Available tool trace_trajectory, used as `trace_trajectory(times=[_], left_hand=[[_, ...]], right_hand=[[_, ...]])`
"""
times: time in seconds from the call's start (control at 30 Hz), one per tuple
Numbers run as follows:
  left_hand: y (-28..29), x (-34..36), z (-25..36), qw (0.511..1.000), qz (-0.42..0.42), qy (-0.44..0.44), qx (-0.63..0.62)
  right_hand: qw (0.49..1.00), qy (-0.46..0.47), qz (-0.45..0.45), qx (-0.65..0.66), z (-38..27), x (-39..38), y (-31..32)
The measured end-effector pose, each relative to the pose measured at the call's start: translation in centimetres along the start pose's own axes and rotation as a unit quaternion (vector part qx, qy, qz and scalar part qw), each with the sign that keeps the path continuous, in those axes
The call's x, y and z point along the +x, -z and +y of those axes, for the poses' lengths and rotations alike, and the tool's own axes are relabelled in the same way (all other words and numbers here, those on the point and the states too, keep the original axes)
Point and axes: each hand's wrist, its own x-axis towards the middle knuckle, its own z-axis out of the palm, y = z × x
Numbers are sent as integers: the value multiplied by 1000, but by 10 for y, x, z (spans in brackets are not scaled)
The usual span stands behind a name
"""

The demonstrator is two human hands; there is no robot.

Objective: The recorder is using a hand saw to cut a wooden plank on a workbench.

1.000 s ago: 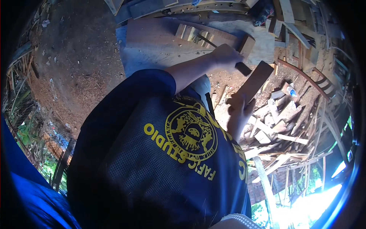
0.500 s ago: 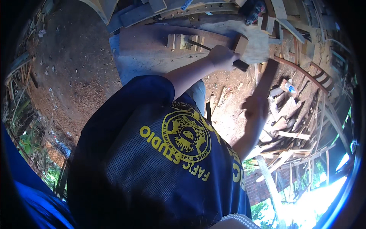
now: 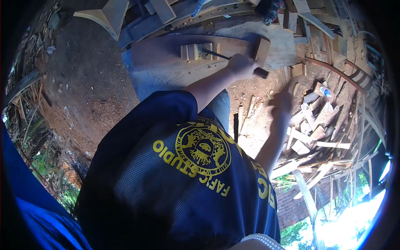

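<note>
My left hand [image 3: 242, 66] is closed round a chisel [image 3: 216, 54]. Its dark handle end sticks out past my fist, and its long thin blade points left. The blade's tip meets a small notched wood piece [image 3: 192, 52] lying on a wide brown board [image 3: 156, 52]. My right hand [image 3: 282, 102], smeared by motion, is raised to the right of the left one. It grips a wooden bar [image 3: 295, 87], seen foreshortened and blurred, so its full shape is hidden. A wooden block [image 3: 261, 51] stands on the work surface just beyond my left hand.
Wood offcuts [image 3: 318, 121] lie heaped on the ground at the right, with a bottle [image 3: 326, 92] among them. A curved wooden part [image 3: 339, 73] is at the far right. Planks [image 3: 162, 12] are stacked behind the board. A branching wooden piece [image 3: 109, 18] stands at far left.
My right hand has moved up and slightly right in view; the bar in it now looks shorter. The left hand keeps its hold on the chisel. The whole view has shifted a little.
</note>
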Motion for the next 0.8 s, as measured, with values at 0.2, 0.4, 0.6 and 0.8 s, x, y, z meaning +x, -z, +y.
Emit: trace_trajectory(times=[0.2, 0.4, 0.6, 0.8], left_hand=[[-3, -21, -8, 998, 7, -57, 19], [68, -74, 39, 987, -145, -68, -32], [75, -98, 59, 934, -342, -86, -47], [66, -107, 66, 943, -233, -235, 22]], right_hand=[[998, -25, -2, 65, -21, -14, 22], [950, 57, 261, 161, -43, -36, 90], [919, -47, -34, 391, 34, -36, 71], [933, -148, -204, 257, 58, -26, -47]])
